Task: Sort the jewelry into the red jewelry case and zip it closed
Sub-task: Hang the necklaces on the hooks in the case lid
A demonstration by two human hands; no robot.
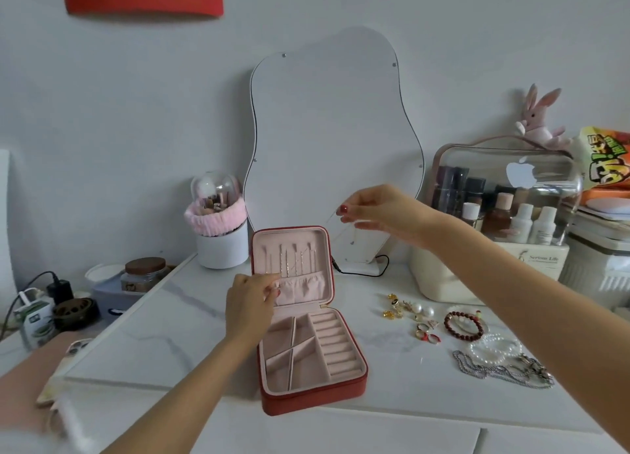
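Open red square zip jewelry case [312, 394] sits nearest, centre of white marble-look tabletop [163, 324]; tray compartments empty, lid hooks hold thin chains. Left hand [250, 300] pinches at lid's elastic pocket, likely steadying it. Right hand [378, 211] pinches thin necklace chain [335, 228] raised beside lid, probably for hanging. Unsorted loose rings, earrings, bracelets [463, 325] lie right of case.

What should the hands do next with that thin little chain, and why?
Probably carry the thin chain, pinched in the right hand, over to the open lid of the red jewelry case and hang it beside the necklaces already there. The left hand is at the lid's pocket, seemingly steadying it.
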